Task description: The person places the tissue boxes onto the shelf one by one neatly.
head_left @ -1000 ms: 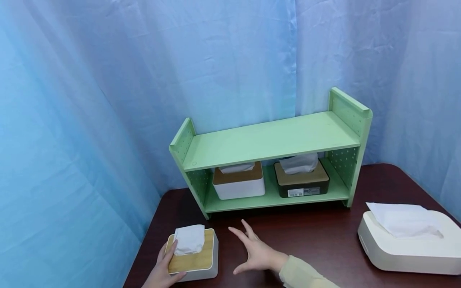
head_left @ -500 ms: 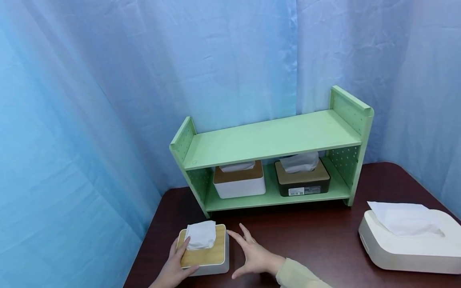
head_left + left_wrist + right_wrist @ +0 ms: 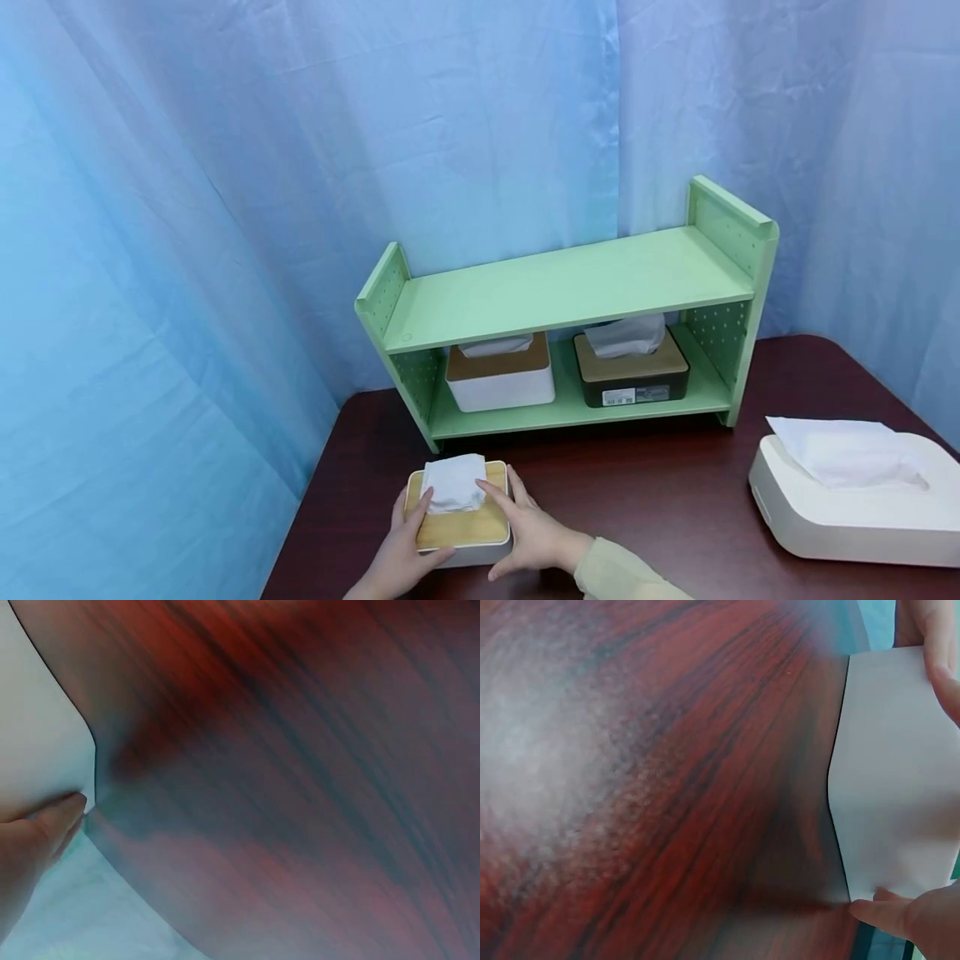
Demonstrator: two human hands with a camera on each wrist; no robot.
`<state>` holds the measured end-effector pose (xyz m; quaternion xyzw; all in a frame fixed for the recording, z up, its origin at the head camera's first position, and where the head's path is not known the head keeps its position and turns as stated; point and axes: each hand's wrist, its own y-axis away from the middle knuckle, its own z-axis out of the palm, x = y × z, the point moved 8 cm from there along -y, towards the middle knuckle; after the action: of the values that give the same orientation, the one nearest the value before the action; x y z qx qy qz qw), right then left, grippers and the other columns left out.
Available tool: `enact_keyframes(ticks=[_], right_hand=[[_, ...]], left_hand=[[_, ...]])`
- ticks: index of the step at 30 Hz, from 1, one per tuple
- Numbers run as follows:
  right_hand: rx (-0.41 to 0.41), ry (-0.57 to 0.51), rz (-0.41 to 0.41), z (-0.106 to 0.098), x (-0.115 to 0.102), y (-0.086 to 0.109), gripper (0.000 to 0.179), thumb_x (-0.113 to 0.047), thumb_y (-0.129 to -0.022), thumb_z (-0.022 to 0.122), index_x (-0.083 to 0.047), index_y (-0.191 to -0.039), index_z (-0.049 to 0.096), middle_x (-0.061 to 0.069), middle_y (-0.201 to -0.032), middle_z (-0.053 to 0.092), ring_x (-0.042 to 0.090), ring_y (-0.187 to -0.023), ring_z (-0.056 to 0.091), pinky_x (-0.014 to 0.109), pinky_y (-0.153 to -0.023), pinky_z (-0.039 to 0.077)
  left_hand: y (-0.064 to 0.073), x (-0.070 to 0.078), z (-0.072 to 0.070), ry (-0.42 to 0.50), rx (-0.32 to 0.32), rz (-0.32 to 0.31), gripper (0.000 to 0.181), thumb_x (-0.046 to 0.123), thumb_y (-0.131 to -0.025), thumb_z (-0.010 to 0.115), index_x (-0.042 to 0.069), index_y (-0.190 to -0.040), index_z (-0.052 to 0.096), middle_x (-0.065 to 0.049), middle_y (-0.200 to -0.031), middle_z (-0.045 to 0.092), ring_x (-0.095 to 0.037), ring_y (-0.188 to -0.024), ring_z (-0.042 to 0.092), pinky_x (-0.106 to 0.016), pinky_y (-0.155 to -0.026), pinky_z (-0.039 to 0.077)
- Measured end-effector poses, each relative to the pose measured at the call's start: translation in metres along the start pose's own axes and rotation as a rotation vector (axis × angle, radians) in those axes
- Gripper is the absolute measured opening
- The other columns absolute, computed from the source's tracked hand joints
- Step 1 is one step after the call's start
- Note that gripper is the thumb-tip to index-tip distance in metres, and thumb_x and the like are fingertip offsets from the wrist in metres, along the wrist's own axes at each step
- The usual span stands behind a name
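Observation:
A tissue box [image 3: 457, 532] with a white body, a wood-look lid and a white tissue [image 3: 454, 483] standing out of it sits on the dark table near its front. My left hand [image 3: 401, 550] grips its left side, one finger over the lid and the thumb along the front. On the right side, my right hand [image 3: 536, 533] touches the box with spread fingers, its thumb near the front right corner. The left wrist view shows part of the white box wall [image 3: 45, 727] with a fingertip against it. In the right wrist view both hands are at the white box [image 3: 892, 765].
Behind stands a green two-tier shelf [image 3: 570, 287]. On its lower tier are a white tissue box with a brown lid [image 3: 501, 390] and a dark tissue box [image 3: 637, 379]. A larger white tissue box [image 3: 847, 525] stands on the table [image 3: 660, 483] at the right. Blue curtains [image 3: 487, 125] surround the table.
My left hand has slid the tissue box rightward across the table, to my right hand. The right hand has hardly moved and now meets the box's right side.

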<state>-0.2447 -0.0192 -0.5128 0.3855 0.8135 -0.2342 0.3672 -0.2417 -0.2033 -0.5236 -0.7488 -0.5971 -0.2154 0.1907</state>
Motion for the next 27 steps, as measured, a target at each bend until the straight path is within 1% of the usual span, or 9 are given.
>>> enact_keyframes(ticks=[4,9,11,13,16,19,21,24,27], right_hand=[[0.063,0.019,0.003,-0.004,0.000,0.003,0.110,-0.031,-0.060,0.090,-0.018,-0.149,0.024,0.044,-0.146,-0.006,0.061,-0.127,0.028,0.063,-0.089,0.042],[0.138,0.036,0.037,-0.009,0.010,0.006,0.108,-0.031,-0.058,0.090,-0.013,-0.147,0.031,0.043,-0.146,-0.007,0.063,-0.127,0.025,0.062,-0.088,0.043],[0.166,0.040,0.053,-0.012,0.015,0.007,0.106,-0.031,-0.058,0.090,-0.011,-0.146,0.033,0.042,-0.147,-0.007,0.064,-0.126,0.026,0.061,-0.087,0.044],[0.192,0.049,0.068,-0.015,0.020,0.009,0.103,-0.030,-0.059,0.090,-0.008,-0.144,0.037,0.042,-0.147,-0.005,0.064,-0.124,0.027,0.061,-0.086,0.045],[0.241,0.067,0.089,-0.022,0.025,0.012,0.094,-0.029,-0.061,0.088,-0.005,-0.140,0.043,0.040,-0.148,-0.003,0.061,-0.124,0.033,0.057,-0.087,0.046],[0.283,0.099,0.098,-0.028,0.030,0.017,0.088,-0.027,-0.062,0.087,-0.002,-0.136,0.047,0.040,-0.148,0.000,0.055,-0.122,0.040,0.051,-0.086,0.049],[0.301,0.117,0.104,-0.033,0.032,0.020,0.086,-0.026,-0.062,0.087,-0.002,-0.135,0.048,0.041,-0.148,0.002,0.050,-0.120,0.046,0.046,-0.084,0.050],[0.318,0.130,0.110,-0.038,0.036,0.023,0.086,-0.026,-0.061,0.088,-0.002,-0.134,0.049,0.041,-0.148,0.004,0.045,-0.115,0.051,0.043,-0.082,0.051],[0.350,0.142,0.128,-0.043,0.040,0.027,0.087,-0.026,-0.059,0.090,-0.005,-0.133,0.051,0.039,-0.148,0.012,0.042,-0.113,0.054,0.042,-0.082,0.051]], left_hand=[[-0.001,0.010,0.006,0.045,-0.004,0.014,0.091,0.046,-0.078,0.074,0.001,-0.146,0.033,-0.043,-0.144,0.008,-0.053,-0.120,0.043,-0.054,-0.087,0.046],[-0.004,0.025,0.012,0.167,-0.003,0.020,0.086,0.036,-0.080,0.075,-0.003,-0.145,0.033,-0.044,-0.145,0.004,-0.057,-0.130,0.025,-0.060,-0.097,0.036],[-0.006,0.031,0.015,0.204,-0.007,0.024,0.084,0.032,-0.080,0.075,-0.003,-0.145,0.033,-0.044,-0.145,0.004,-0.058,-0.133,0.018,-0.062,-0.099,0.032],[-0.008,0.036,0.017,0.224,-0.008,0.029,0.084,0.028,-0.080,0.076,-0.004,-0.144,0.033,-0.044,-0.145,0.004,-0.058,-0.134,0.015,-0.063,-0.100,0.030],[-0.011,0.041,0.021,0.237,-0.002,0.036,0.083,0.026,-0.079,0.076,-0.003,-0.145,0.034,-0.044,-0.146,0.005,-0.056,-0.135,0.014,-0.057,-0.104,0.030],[-0.013,0.048,0.026,0.251,0.009,0.039,0.083,0.025,-0.079,0.077,-0.001,-0.145,0.035,-0.042,-0.147,0.007,-0.054,-0.137,0.014,-0.048,-0.107,0.031],[-0.015,0.051,0.029,0.256,0.015,0.041,0.083,0.026,-0.078,0.078,0.000,-0.145,0.036,-0.041,-0.148,0.007,-0.052,-0.137,0.015,-0.044,-0.108,0.031],[-0.019,0.055,0.033,0.245,0.023,0.048,0.083,0.028,-0.078,0.078,0.002,-0.145,0.037,-0.040,-0.148,0.010,-0.051,-0.137,0.017,-0.047,-0.107,0.032],[-0.022,0.057,0.036,0.227,0.024,0.054,0.083,0.032,-0.078,0.077,0.003,-0.145,0.037,-0.040,-0.148,0.012,-0.051,-0.136,0.021,-0.051,-0.104,0.034]])
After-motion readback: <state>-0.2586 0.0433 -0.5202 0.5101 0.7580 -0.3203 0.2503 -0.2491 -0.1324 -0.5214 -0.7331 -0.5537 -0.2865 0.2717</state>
